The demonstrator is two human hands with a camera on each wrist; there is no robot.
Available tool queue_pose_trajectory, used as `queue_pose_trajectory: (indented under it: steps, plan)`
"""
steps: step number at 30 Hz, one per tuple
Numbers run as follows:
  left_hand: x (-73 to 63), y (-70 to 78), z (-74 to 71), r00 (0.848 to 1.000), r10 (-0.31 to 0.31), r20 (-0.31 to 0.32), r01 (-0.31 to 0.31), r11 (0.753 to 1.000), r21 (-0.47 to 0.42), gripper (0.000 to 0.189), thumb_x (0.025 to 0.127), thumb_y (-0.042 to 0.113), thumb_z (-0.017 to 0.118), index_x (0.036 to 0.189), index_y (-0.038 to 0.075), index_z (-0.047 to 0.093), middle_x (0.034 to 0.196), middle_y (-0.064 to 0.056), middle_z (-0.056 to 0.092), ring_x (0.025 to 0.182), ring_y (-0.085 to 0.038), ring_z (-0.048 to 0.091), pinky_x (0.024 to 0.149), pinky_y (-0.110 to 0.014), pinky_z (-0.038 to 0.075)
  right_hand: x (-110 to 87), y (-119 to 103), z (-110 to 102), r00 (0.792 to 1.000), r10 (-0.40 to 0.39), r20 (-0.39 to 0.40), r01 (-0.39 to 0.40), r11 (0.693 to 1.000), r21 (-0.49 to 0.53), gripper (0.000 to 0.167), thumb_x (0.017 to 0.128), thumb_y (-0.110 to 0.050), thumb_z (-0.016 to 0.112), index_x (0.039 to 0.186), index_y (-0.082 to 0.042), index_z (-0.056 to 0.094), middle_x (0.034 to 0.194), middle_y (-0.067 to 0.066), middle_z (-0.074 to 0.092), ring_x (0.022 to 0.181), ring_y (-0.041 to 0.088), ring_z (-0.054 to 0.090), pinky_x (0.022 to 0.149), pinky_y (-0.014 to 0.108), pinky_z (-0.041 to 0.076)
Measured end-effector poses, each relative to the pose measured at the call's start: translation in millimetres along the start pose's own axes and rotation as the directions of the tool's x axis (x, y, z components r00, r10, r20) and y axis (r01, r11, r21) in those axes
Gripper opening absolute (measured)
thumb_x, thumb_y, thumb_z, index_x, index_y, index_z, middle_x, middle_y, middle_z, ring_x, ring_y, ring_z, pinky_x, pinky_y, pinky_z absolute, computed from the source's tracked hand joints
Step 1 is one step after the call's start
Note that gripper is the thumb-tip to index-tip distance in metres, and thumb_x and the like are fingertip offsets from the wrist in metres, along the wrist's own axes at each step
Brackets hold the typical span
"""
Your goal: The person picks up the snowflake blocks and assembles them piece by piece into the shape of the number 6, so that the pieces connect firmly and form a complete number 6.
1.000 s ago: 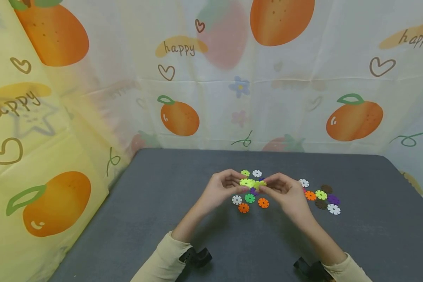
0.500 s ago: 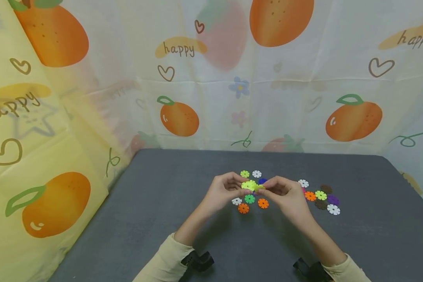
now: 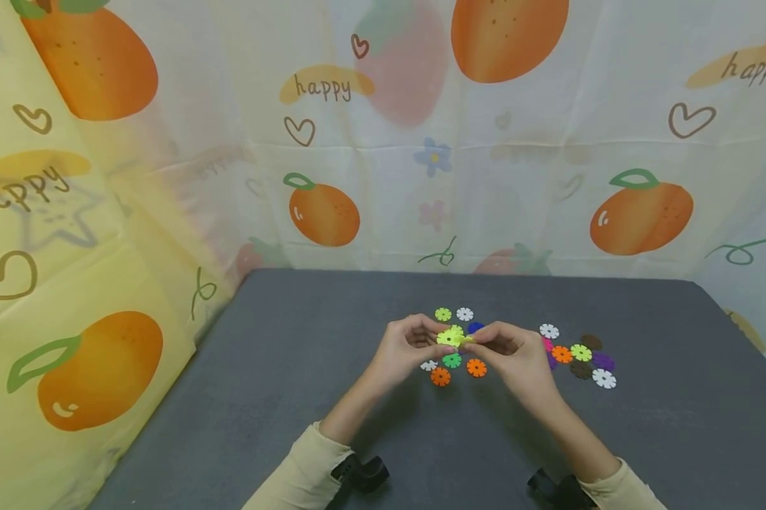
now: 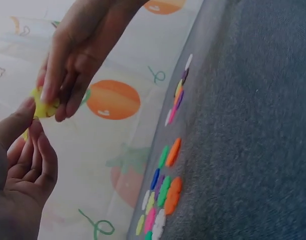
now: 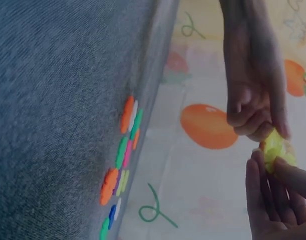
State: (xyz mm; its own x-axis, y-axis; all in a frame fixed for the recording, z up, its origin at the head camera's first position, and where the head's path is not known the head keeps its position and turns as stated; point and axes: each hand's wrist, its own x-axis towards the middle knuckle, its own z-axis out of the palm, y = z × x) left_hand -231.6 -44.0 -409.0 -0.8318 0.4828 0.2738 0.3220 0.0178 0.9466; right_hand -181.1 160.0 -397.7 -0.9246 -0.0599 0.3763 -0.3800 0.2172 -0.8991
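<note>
Over the table, my left hand (image 3: 400, 348) pinches yellow slotted snowflake discs (image 3: 448, 337) between thumb and fingers. My right hand (image 3: 524, 358) pinches another yellow snowflake disc (image 3: 468, 339), seen nearly edge-on and meeting the left-hand ones. Whether their slots interlock cannot be made out. Both wrist views show the yellow discs (image 4: 45, 107) held well above the tabletop, fingers of both hands close together around them. Fingertips cover part of the discs (image 5: 278, 151). Below lie loose discs, among them a green disc (image 3: 451, 360) and an orange disc (image 3: 477, 367).
Right of my right hand lies another group of discs, with an orange disc (image 3: 562, 354), a brown disc (image 3: 581, 369) and a white disc (image 3: 604, 379). The dark grey table (image 3: 261, 382) ends at a fruit-printed cloth (image 3: 383, 205) behind and at left.
My hands have come slightly closer together and a little lower. The right-hand disc has turned from flatter to nearly edge-on, against the left-hand ones. Loose discs stay in place.
</note>
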Motion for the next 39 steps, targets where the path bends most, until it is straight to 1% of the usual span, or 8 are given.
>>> queue_pose_trajectory:
  steps: [4, 9, 13, 19, 23, 27, 35, 39]
  plan:
    - [1.4, 0.9, -2.8, 1.000, 0.010, 0.028, -0.011, 0.998, 0.055, 0.025, 0.085, 0.007, 0.075, 0.107, 0.003, 0.066, 0.102, -0.018, 0.066, 0.080, -0.007, 0.064, 0.072, -0.023, 0.058, 1.3, 0, -1, 1.000, 0.021, 0.023, -0.021, 1.000, -0.014, 0.009, 0.084, -0.007, 0.075, 0.089, -0.003, 0.070, 0.089, 0.012, 0.072, 0.078, 0.015, 0.072, 0.074, 0.021, 0.060]
    - [2.9, 1.6, -6.3, 0.992, 0.026, 0.120, -0.034, 0.997, 0.066, 0.039, 0.086, 0.009, 0.074, 0.123, 0.012, 0.063, 0.116, -0.011, 0.067, 0.089, -0.008, 0.067, 0.078, -0.026, 0.059, 2.9, 3, -1, 0.994, 0.078, 0.076, -0.078, 0.997, -0.008, 0.016, 0.086, -0.012, 0.074, 0.097, -0.002, 0.069, 0.097, 0.017, 0.071, 0.084, 0.013, 0.072, 0.080, 0.019, 0.059]
    - [2.6, -1.7, -5.8, 0.981, 0.041, 0.191, -0.050, 0.998, 0.042, 0.037, 0.088, 0.009, 0.072, 0.124, 0.011, 0.065, 0.118, -0.011, 0.066, 0.093, -0.019, 0.071, 0.080, -0.035, 0.061, 3.8, 7, -1, 0.987, 0.112, 0.115, -0.111, 0.994, -0.008, 0.020, 0.087, -0.013, 0.073, 0.102, -0.001, 0.067, 0.101, 0.019, 0.070, 0.086, 0.008, 0.071, 0.080, 0.019, 0.059]
    - [2.7, -9.4, -5.7, 0.992, 0.038, 0.117, -0.040, 0.999, 0.011, 0.026, 0.090, 0.006, 0.069, 0.116, 0.003, 0.067, 0.112, -0.019, 0.065, 0.092, -0.039, 0.069, 0.080, -0.059, 0.056, 7.6, 17, -4, 0.979, 0.137, 0.150, -0.124, 0.988, -0.092, 0.032, 0.087, -0.015, 0.074, 0.115, -0.003, 0.063, 0.107, 0.016, 0.070, 0.093, 0.011, 0.069, 0.081, 0.018, 0.057]
    - [3.7, -13.4, -6.5, 0.996, 0.006, 0.087, -0.005, 1.000, -0.005, 0.027, 0.089, 0.006, 0.069, 0.116, 0.000, 0.065, 0.110, -0.023, 0.065, 0.092, -0.045, 0.067, 0.082, -0.061, 0.055, 10.4, 27, -9, 0.968, 0.202, 0.148, -0.167, 0.961, -0.221, 0.035, 0.087, -0.020, 0.074, 0.117, -0.003, 0.066, 0.106, 0.013, 0.071, 0.092, 0.018, 0.067, 0.077, 0.020, 0.057]
    - [4.5, -16.7, -6.6, 0.996, -0.026, 0.085, 0.025, 1.000, 0.008, 0.028, 0.090, 0.008, 0.069, 0.116, 0.000, 0.064, 0.111, -0.023, 0.066, 0.090, -0.042, 0.069, 0.083, -0.059, 0.056, 12.3, 39, -13, 0.951, 0.258, 0.169, -0.193, 0.924, -0.330, 0.031, 0.087, -0.018, 0.074, 0.112, 0.001, 0.070, 0.105, 0.017, 0.072, 0.083, 0.018, 0.067, 0.070, 0.024, 0.057]
    - [5.1, -18.9, -5.9, 0.994, -0.080, 0.080, 0.080, 0.997, 0.004, 0.028, 0.090, 0.009, 0.070, 0.116, 0.001, 0.064, 0.113, -0.022, 0.065, 0.089, -0.017, 0.071, 0.086, -0.059, 0.055, 10.9, 57, -18, 0.907, 0.308, 0.286, -0.153, 0.876, -0.458, 0.040, 0.080, -0.017, 0.080, 0.114, 0.001, 0.069, 0.100, 0.014, 0.065, 0.066, 0.012, 0.052, 0.053, 0.022, 0.044]
    - [4.5, -19.6, -5.7, 0.993, -0.090, 0.075, 0.089, 0.996, 0.009, 0.027, 0.090, 0.010, 0.070, 0.116, 0.003, 0.064, 0.113, -0.021, 0.065, 0.092, -0.024, 0.071, 0.086, -0.059, 0.055, 9.7, 59, -17, 0.910, 0.297, 0.289, -0.123, 0.860, -0.496, 0.035, 0.076, -0.013, 0.082, 0.108, 0.000, 0.071, 0.095, 0.012, 0.059, 0.066, 0.013, 0.050, 0.055, 0.022, 0.043]
